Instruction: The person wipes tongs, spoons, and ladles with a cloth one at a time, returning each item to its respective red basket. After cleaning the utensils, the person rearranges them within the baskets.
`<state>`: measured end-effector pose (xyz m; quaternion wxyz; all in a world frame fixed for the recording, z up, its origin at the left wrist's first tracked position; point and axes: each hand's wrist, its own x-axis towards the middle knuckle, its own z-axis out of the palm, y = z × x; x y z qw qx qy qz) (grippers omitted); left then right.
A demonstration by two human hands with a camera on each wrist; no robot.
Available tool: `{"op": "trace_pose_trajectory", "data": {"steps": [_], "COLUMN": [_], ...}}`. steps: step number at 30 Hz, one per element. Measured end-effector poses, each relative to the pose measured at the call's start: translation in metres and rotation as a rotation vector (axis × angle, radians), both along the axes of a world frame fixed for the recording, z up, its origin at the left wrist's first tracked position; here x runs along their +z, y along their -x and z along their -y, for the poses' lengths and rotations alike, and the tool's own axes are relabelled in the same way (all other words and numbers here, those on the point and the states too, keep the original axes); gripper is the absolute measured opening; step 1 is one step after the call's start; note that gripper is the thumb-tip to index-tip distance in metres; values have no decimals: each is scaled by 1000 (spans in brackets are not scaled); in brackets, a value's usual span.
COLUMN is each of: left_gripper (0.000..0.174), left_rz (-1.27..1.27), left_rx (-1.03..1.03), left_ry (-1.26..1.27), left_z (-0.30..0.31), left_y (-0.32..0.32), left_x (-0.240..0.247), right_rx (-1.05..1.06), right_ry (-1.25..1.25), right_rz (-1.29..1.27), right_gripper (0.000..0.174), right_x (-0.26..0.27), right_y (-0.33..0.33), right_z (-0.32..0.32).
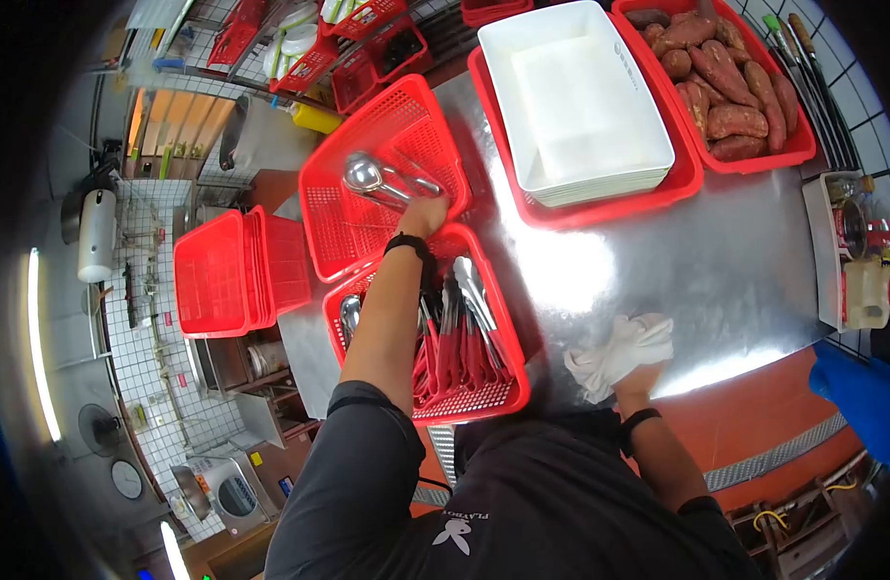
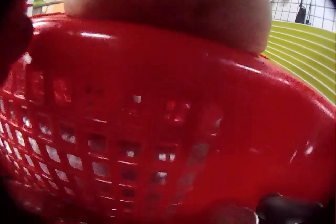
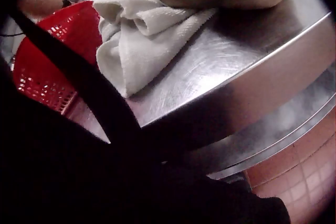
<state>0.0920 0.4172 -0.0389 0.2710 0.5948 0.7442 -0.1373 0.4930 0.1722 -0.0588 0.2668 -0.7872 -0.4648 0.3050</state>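
My left hand (image 1: 424, 217) reaches over the rim of a red basket (image 1: 511, 333) holding several red-handled tongs (image 1: 450, 333). Just beyond it, a second red perforated basket (image 1: 334, 208) contains a shiny metal utensil with a round bowl (image 1: 362, 173) and long metal handles close to the fingers. In the left wrist view, the heel of the hand (image 2: 168, 3) lies above the red rim, which hides the fingers; I cannot tell what they grip. My right hand (image 1: 640, 379) holds a bunched white cloth (image 1: 614, 356) on the steel table near its front edge.
White rectangular trays (image 1: 580, 97) are stacked in a red basket at the back. Sweet potatoes (image 1: 725, 77) fill another beside it. Nested red baskets (image 1: 213, 275) stand at the left, and a white bin (image 1: 832, 251) with bottles at the right. The steel table (image 1: 735, 261) has a straight front edge.
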Motion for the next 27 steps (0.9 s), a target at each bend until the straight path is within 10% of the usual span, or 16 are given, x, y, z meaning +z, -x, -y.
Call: {"op": "trace_pose_trajectory", "data": {"steps": [13,22,24,27], "left_gripper": [58,55,62,69], "left_rz": [181,-21,71,0], "left_rx": [219,208,434,430], "left_ry": [138,-75,-206,-167], "left_z": [-9,3,7,11], "left_y": [26,10,3,-2], "left_x": [-33,-12,-4,8], "right_rx": [34,86,65,33], "right_ry": [-96,88,-348,-323], "right_rz": [-34,-75,167,104], "right_gripper": [30,57,21,20], "right_x": [13,-28,-12,-6], "right_y": [2,-5,5,9], "right_z": [-5,12,5,4]}}
